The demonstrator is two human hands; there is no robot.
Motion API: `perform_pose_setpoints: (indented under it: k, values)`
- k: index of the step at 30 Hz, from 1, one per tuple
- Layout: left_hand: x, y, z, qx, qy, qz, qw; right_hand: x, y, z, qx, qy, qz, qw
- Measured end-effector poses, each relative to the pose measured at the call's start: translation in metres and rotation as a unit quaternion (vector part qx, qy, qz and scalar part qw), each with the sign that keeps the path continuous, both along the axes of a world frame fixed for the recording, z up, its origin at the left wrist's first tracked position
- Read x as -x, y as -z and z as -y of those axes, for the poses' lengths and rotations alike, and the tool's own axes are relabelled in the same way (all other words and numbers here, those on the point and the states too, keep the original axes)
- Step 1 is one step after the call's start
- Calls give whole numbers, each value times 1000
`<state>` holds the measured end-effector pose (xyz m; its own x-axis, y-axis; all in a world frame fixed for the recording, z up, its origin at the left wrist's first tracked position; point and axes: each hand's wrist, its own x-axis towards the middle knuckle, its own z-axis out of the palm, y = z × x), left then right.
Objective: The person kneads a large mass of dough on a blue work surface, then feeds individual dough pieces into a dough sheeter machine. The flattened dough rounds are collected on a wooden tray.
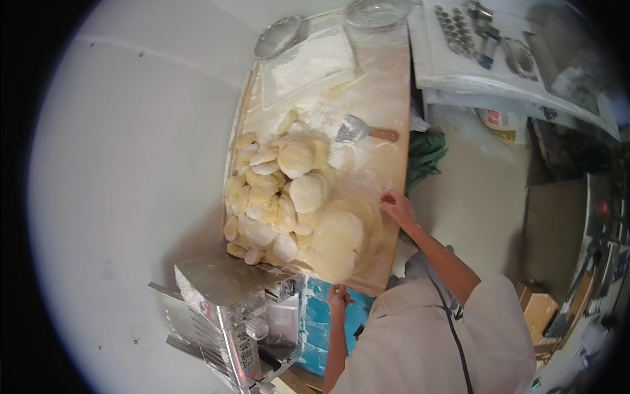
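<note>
A broad, flattened dough sheet (339, 239) lies near the front of the floured wooden board, overlapping further flat dough (375, 224) on its right. My left hand (339, 296) is just off the sheet's near edge, fingers curled; whether they touch the dough is unclear. Over the right edge of the board, my right hand (397, 209) has bent fingers close to the flat dough, and I cannot make out anything between them. Left of the sheet is a heap of flour-dusted dough rounds (263, 197). A scraper with a wooden handle (383, 134) rests beyond, on loose flour.
A metal dough machine (221, 285) stands at the board's near left corner, beside a blue surface (312, 327). At the far end are a flour tray (310, 64) and two round metal sieves or pans (278, 37). Metal tools (487, 39) lie on a white table (443, 69).
</note>
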<state>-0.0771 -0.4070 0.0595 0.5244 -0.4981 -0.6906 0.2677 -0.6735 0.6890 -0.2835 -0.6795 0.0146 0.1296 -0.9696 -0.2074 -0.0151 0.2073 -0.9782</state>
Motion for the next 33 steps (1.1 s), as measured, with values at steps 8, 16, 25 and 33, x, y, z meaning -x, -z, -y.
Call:
perform_pose_setpoints:
  k: [8,16,25,33]
  values:
    - [60,6,-32,118,13,-32,992,155,41,-153,-174,58,29,983]
    - [163,-1,-101,187,39,-64,980,276,101,-351,-198,-22,-191,961]
    - [203,-23,-231,164,-121,22,979,280,232,-341,175,-145,-382,896]
    - [320,-12,-320,3,-62,16,998,359,204,-381,-9,-172,-280,944]
